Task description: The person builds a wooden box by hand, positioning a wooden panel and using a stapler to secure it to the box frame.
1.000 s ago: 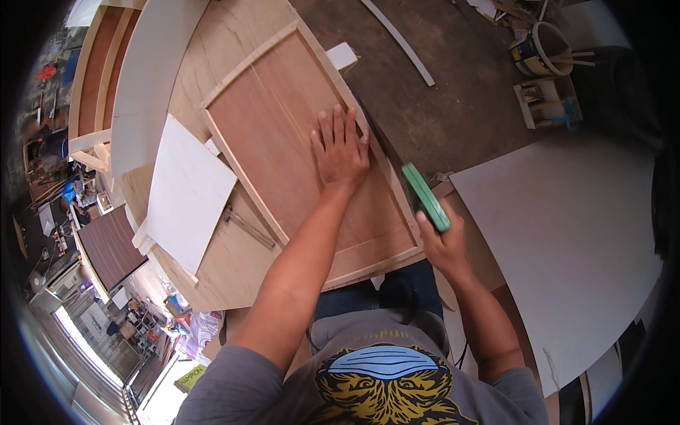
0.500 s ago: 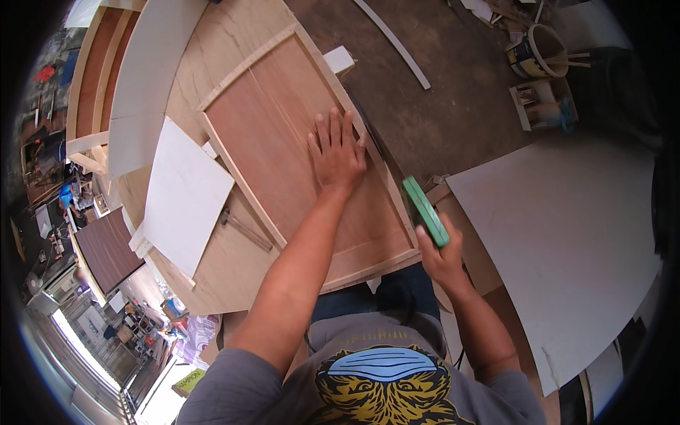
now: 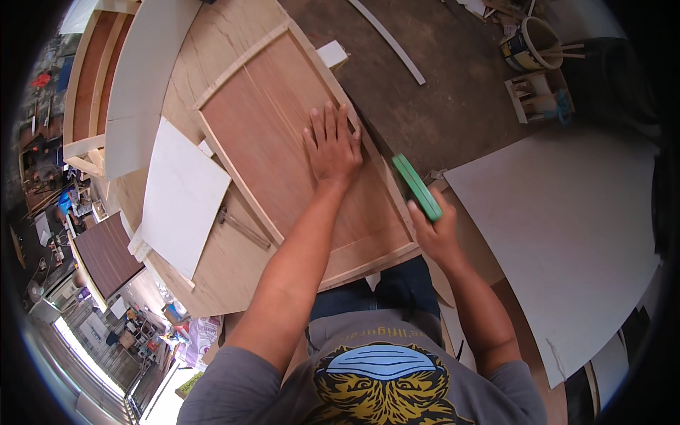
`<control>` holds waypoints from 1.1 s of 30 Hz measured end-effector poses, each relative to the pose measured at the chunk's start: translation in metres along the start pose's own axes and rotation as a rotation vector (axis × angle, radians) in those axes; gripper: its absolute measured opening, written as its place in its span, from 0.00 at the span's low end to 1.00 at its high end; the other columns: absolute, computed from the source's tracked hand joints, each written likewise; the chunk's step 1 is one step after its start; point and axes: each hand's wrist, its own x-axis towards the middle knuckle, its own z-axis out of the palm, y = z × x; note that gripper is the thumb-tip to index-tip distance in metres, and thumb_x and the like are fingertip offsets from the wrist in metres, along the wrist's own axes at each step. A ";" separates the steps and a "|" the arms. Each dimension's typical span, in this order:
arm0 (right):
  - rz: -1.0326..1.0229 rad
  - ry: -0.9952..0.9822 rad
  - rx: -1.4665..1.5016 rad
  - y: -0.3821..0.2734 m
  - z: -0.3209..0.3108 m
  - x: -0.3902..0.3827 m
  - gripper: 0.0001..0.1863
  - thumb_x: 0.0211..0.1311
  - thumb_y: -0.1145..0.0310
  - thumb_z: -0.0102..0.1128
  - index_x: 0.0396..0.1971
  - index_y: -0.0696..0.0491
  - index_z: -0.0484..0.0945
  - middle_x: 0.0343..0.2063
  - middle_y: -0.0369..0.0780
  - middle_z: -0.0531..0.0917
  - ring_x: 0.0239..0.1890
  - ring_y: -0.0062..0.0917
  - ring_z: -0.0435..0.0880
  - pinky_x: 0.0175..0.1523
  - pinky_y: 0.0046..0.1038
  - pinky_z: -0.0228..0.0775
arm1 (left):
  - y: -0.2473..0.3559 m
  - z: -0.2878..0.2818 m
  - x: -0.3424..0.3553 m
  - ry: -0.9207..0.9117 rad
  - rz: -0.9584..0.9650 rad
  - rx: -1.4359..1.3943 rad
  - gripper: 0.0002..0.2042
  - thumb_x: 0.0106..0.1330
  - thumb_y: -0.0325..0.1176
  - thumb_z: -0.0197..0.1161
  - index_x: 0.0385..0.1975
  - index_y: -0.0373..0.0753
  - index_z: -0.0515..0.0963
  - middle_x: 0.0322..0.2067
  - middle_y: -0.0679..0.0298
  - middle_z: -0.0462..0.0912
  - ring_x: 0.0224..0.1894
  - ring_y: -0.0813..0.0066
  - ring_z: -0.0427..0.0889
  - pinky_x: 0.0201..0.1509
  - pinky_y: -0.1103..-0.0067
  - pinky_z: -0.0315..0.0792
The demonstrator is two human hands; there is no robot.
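My left hand (image 3: 331, 145) lies flat, fingers spread, on a reddish plywood panel (image 3: 283, 142) framed with pale wood strips, which rests on a light plywood tabletop (image 3: 205, 283). My right hand (image 3: 433, 234) grips a green block (image 3: 416, 185) and holds it against the panel's right edge strip. The block stands on its narrow side along that edge.
A white sheet (image 3: 180, 195) lies on the table left of the panel, with a metal tool (image 3: 241, 227) beside it. A large white board (image 3: 574, 234) lies on the floor at right. A bucket (image 3: 531, 42) and a small wooden box (image 3: 538, 95) stand at the far right.
My right hand has slid the green block a little farther along the panel's right edge. My left hand stays flat on the panel.
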 end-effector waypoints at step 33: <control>0.208 0.155 0.064 0.020 -0.048 -0.037 0.08 0.72 0.70 0.63 0.33 0.57 0.75 0.20 0.33 0.78 0.23 0.13 0.75 0.29 0.22 0.66 | 0.002 -0.004 -0.001 -0.020 0.001 -0.022 0.32 0.79 0.51 0.45 0.81 0.50 0.54 0.82 0.62 0.50 0.83 0.49 0.45 0.82 0.48 0.41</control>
